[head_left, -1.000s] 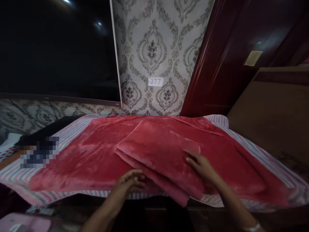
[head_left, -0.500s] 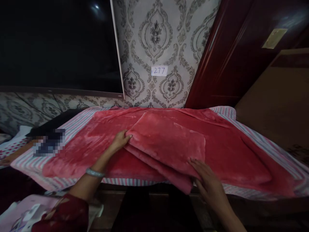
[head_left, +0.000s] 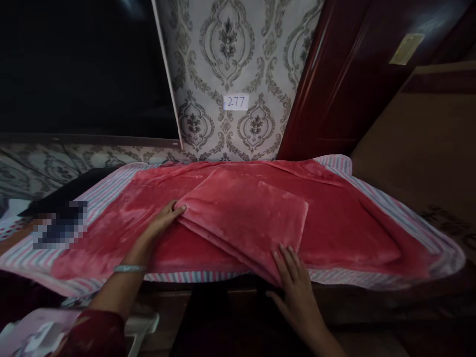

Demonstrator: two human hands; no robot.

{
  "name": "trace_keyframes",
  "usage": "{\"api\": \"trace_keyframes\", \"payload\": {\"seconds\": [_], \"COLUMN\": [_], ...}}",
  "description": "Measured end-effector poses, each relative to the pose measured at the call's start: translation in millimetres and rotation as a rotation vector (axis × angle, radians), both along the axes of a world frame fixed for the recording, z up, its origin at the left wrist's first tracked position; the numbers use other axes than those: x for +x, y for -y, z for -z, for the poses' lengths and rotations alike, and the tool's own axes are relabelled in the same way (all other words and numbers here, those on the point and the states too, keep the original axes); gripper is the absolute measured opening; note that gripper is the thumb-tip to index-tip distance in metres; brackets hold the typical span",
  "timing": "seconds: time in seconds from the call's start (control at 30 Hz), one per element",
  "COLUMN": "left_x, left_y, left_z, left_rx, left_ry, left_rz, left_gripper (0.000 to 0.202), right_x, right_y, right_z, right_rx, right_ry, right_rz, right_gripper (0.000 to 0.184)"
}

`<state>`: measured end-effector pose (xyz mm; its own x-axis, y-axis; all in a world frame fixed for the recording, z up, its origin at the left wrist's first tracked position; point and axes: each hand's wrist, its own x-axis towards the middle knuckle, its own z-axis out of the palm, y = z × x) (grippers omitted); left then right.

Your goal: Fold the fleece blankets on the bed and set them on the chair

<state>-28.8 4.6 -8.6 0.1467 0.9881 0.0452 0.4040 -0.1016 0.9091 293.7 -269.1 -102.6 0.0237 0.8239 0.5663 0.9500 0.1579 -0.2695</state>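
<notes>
A folded piece of red plush cloth [head_left: 238, 213] lies at a slant on a larger red plush blanket [head_left: 342, 218]. My left hand [head_left: 165, 218] pinches its left corner, thumb on top and fingers under the edge. My right hand [head_left: 295, 285] rests on its near right corner, fingers stretched over the cloth and thumb held apart below. That near corner hangs slightly past the front edge of the surface. Layered folds show along the cloth's near side.
A striped sheet [head_left: 104, 186] lies under the blanket. A dark television screen [head_left: 82, 69] hangs at the back left, and a large cardboard box [head_left: 420, 148] stands at the right. A pixelated dark object [head_left: 63, 225] lies on the left end. A pink and white item [head_left: 44, 327] is at the lower left.
My right hand's fingers have flattened on the near right corner, and its thumb has come away from the edge. The near flap hangs less. The whole view has shifted slightly.
</notes>
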Motion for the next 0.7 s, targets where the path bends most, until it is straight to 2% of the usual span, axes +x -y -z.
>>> {"api": "trace_keyframes", "payload": {"seconds": [0.13, 0.27, 0.37, 0.47, 0.57, 0.7], "left_x": [4, -3, -17, -26, -23, -13], "left_y": [-4, -1, 4, 11, 12, 1], "left_z": [-11.6, -4.3, 7.2, 16.7, 22.7, 25.3], "left_rx": [0.015, 0.085, 0.288, 0.493, 0.579, 0.642], "left_ry": [0.009, -0.034, -0.198, -0.447, -0.64, -0.714], "left_rz": [0.045, 0.151, 0.148, 0.23, 0.321, 0.29], "left_gripper": [0.083, 0.082, 0.072, 0.072, 0.075, 0.071], "right_x": [-1, 2, 7, 9, 6, -2], "right_y": [-8, -12, -10, -9, -10, -14], "right_z": [15.1, 15.6, 7.0, -2.5, -5.0, 3.1], "right_rx": [0.138, 0.199, 0.22, 0.257, 0.268, 0.258], "right_ry": [-0.024, -0.087, -0.136, -0.198, -0.201, -0.148], "right_rz": [0.017, -0.04, -0.079, -0.081, -0.062, -0.002], "right_gripper": [0.092, 0.092, 0.089, 0.086, 0.085, 0.087]}}
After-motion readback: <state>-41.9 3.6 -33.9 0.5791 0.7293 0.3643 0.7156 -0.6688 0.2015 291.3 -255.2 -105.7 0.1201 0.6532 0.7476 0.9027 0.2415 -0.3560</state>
